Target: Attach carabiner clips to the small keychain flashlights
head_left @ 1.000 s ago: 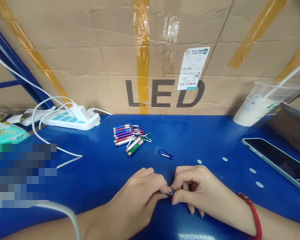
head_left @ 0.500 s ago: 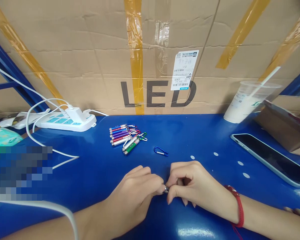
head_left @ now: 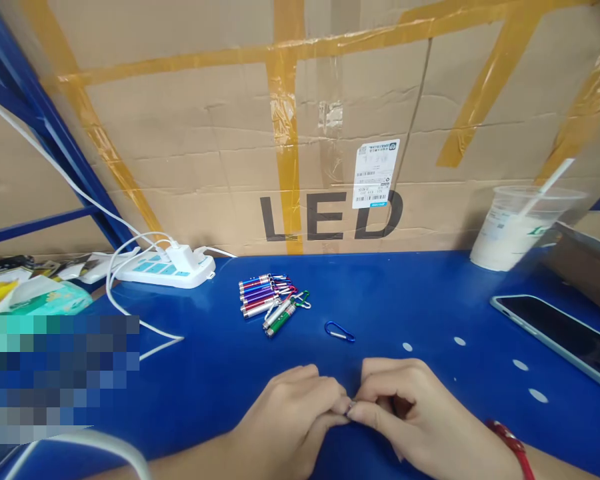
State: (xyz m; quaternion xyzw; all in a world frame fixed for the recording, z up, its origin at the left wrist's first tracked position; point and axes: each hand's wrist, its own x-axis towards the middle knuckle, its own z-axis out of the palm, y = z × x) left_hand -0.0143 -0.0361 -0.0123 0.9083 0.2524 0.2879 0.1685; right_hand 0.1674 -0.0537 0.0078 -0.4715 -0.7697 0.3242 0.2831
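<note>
My left hand (head_left: pixel 295 417) is closed low over the table, its fingers curled round something mostly hidden. Meeting it at the fingertips, my right hand (head_left: pixel 417 413) pinches the end of the same small metal piece (head_left: pixel 351 406), of which only a glint shows between the fingers. Just beyond them lies a loose blue carabiner clip (head_left: pixel 340 332). Farther left, several small penlights (head_left: pixel 263 297) in red, blue, purple, silver and green rest in a row with carabiner clips on them. A green penlight (head_left: pixel 281 321) lies slanted at the near end.
A white power strip (head_left: pixel 200 270) with plugged cables sits at the back left. To the right are a plastic cup (head_left: pixel 505 237) with a straw, a phone (head_left: pixel 565 337) and a brown box (head_left: pixel 587 267). A large taped cardboard box (head_left: pixel 205 167) stands behind the blue table (head_left: pixel 395 293).
The view has tilted up and shifted left, so everything appears lower and farther right. My hands stay together; the metal piece shows less between the fingertips.
</note>
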